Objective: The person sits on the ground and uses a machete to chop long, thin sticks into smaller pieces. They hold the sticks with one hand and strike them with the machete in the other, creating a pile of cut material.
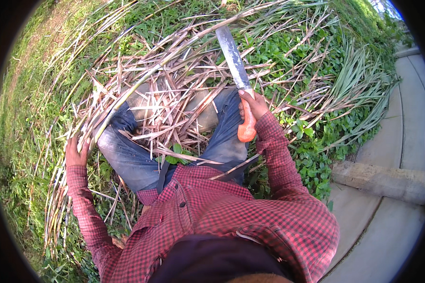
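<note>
In my right hand is a machete, its orange handle wrapped by my fingers. The worn grey blade points up and away, its tip close to a long stalk. That stalk curves from the far side across my left knee to my left hand. My left fingers are closed around its near end, partly hidden among other stalks. Dry strips of stripped leaf sheath lie heaped between my legs.
More thin stalks lie on the grass at my left. Cut green leaf tops spread over low plants on the right. Beyond them are grey concrete slabs and a pale round post lying across them.
</note>
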Action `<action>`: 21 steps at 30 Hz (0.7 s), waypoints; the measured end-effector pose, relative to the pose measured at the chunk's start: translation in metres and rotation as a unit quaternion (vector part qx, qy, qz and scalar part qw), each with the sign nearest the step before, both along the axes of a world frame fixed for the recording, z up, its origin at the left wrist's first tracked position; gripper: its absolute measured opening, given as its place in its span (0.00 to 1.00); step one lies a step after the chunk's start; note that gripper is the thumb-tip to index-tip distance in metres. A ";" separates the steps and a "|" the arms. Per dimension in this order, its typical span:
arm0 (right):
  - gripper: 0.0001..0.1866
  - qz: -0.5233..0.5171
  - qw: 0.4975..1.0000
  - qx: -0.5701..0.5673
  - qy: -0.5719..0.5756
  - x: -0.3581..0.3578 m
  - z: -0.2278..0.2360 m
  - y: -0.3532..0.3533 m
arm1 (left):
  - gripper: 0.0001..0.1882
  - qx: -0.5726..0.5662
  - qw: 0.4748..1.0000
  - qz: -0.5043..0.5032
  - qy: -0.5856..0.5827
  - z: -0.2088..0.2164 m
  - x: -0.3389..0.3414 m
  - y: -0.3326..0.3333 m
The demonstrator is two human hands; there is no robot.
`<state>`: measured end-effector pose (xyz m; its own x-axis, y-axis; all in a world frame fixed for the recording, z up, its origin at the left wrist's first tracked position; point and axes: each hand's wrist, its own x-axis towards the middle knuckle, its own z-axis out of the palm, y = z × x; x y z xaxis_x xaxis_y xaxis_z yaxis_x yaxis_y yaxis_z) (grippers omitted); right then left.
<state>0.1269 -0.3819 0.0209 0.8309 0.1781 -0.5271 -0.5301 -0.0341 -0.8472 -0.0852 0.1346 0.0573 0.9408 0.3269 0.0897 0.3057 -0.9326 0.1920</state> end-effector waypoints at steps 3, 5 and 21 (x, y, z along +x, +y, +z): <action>0.20 -0.018 1.000 0.016 -0.010 0.011 -0.001 -0.007 | 0.29 -0.046 0.997 0.062 0.025 -0.016 0.034 -0.023; 0.20 -0.025 0.999 0.029 -0.025 0.022 0.004 -0.009 | 0.31 -0.084 0.984 0.122 0.097 -0.003 0.044 -0.037; 0.18 0.155 0.986 -0.050 -0.035 0.107 -0.018 0.054 | 0.24 0.063 0.994 0.079 0.045 -0.046 -0.004 -0.033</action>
